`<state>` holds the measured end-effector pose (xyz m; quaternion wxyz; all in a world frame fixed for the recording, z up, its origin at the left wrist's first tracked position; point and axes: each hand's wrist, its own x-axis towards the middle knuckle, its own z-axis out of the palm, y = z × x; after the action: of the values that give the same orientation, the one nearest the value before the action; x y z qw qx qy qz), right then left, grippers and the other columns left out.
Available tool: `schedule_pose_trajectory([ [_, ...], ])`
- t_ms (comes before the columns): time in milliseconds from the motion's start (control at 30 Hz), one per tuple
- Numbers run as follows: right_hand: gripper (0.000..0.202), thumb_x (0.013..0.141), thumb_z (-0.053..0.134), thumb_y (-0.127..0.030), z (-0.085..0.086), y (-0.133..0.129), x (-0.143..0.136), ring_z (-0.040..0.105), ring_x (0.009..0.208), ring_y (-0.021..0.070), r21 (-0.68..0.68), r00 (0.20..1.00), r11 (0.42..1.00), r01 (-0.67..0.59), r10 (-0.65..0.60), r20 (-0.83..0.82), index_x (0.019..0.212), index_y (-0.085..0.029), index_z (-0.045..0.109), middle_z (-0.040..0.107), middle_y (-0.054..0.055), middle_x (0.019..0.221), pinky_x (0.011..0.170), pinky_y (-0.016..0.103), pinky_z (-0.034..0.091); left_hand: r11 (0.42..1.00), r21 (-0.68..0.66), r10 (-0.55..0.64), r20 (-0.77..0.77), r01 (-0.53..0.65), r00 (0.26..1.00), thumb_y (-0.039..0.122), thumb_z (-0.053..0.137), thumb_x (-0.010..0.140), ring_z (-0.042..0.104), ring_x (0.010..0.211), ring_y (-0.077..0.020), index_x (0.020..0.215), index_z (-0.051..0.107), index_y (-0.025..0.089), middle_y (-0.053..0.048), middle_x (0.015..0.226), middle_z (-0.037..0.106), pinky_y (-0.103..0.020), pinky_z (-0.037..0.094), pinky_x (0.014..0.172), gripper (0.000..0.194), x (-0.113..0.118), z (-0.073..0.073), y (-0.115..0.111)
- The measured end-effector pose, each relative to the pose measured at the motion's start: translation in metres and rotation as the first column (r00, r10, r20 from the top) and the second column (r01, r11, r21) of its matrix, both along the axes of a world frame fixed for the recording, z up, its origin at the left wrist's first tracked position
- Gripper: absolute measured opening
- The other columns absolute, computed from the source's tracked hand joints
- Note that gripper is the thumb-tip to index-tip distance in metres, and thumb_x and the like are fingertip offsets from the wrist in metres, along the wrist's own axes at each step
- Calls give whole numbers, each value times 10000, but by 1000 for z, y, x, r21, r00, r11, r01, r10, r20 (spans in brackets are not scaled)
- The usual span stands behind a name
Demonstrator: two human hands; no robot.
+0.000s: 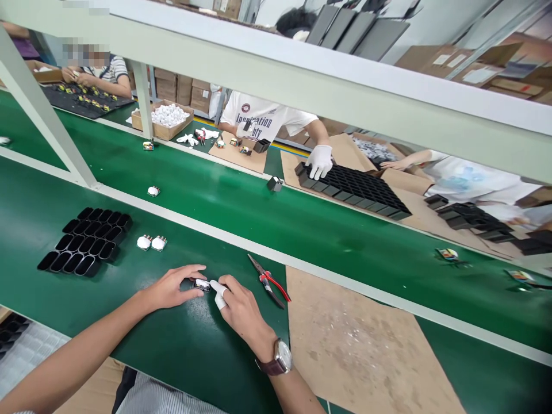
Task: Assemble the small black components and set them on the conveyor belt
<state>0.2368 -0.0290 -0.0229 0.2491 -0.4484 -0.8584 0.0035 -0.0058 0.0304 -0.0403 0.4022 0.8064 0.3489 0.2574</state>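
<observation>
My left hand (175, 287) curves round a small black casing with a white-topped part (202, 284) in it, held low over the green table. From the other side my right hand (238, 305) touches it, with white covers on two fingertips and a watch (282, 356) on the wrist. Two white-topped parts with small boards (151, 242) sit left of my hands. Further left stand rows of black oval casings (86, 241). Red-handled pliers (269, 280) lie open to the right of my right hand.
A stained brown board (357, 339) lies at right. Beyond a pale rail, a green conveyor (215, 195) carries several small parts. A gloved co-worker's hand (319, 162) rests on a black casing block (362, 190). A metal frame post (47, 109) slants at left, below an overhead beam (276, 75).
</observation>
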Motion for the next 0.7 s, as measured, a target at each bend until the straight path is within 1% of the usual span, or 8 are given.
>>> schedule_pose_trajectory([
  [133, 280, 930, 467, -1, 14, 2, -3, 583, 834, 210, -26, 982, 997, -68, 72, 176, 802, -203, 614, 628, 84, 998, 630, 335, 525, 1000, 26, -16, 54, 14, 998, 348, 709, 943, 702, 1218, -226, 1480, 479, 268, -36, 1235, 774, -399, 551, 1077, 589, 1, 0, 1],
  [233, 274, 924, 489, 9, 24, 2, -3, 581, 810, 204, -41, 967, 996, -85, 92, 238, 798, -206, 603, 613, 71, 963, 609, 333, 509, 999, 28, -21, 65, 19, 998, 344, 715, 937, 713, 1199, -226, 1479, 477, 267, -42, 1231, 774, -392, 563, 1057, 597, 1, 0, 1],
  [333, 273, 917, 461, 8, 28, 2, 2, 584, 786, 197, -23, 975, 998, -58, 62, 213, 834, -201, 616, 610, 75, 987, 587, 334, 500, 1000, 23, -20, 53, 19, 998, 349, 722, 934, 716, 1194, -227, 1480, 473, 278, -34, 1230, 774, -391, 561, 1056, 604, 1, -1, 2],
  [433, 263, 913, 454, -9, 27, 1, 6, 592, 786, 191, 3, 987, 1000, -29, 28, 159, 825, -197, 615, 617, 85, 1015, 582, 328, 496, 1000, 11, -23, 47, 23, 999, 350, 722, 938, 719, 1183, -220, 1480, 468, 286, -24, 1237, 771, -381, 565, 1043, 602, 0, -1, 2],
  [567, 238, 907, 477, -18, 22, 3, 3, 603, 802, 183, -15, 992, 999, -44, 46, 120, 827, -196, 612, 630, 80, 1032, 608, 318, 509, 1000, 8, -19, 31, 19, 999, 356, 722, 938, 706, 1207, -227, 1490, 456, 281, -29, 1242, 769, -399, 542, 1074, 618, 0, -2, 2],
  [700, 245, 889, 474, -4, 21, 5, 0, 599, 790, 188, -23, 989, 998, -52, 55, 136, 819, -195, 610, 637, 75, 1012, 597, 318, 504, 1000, 0, -9, 23, 9, 1000, 369, 723, 934, 709, 1203, -229, 1487, 459, 290, -23, 1240, 771, -409, 532, 1085, 617, 0, -1, 2],
])
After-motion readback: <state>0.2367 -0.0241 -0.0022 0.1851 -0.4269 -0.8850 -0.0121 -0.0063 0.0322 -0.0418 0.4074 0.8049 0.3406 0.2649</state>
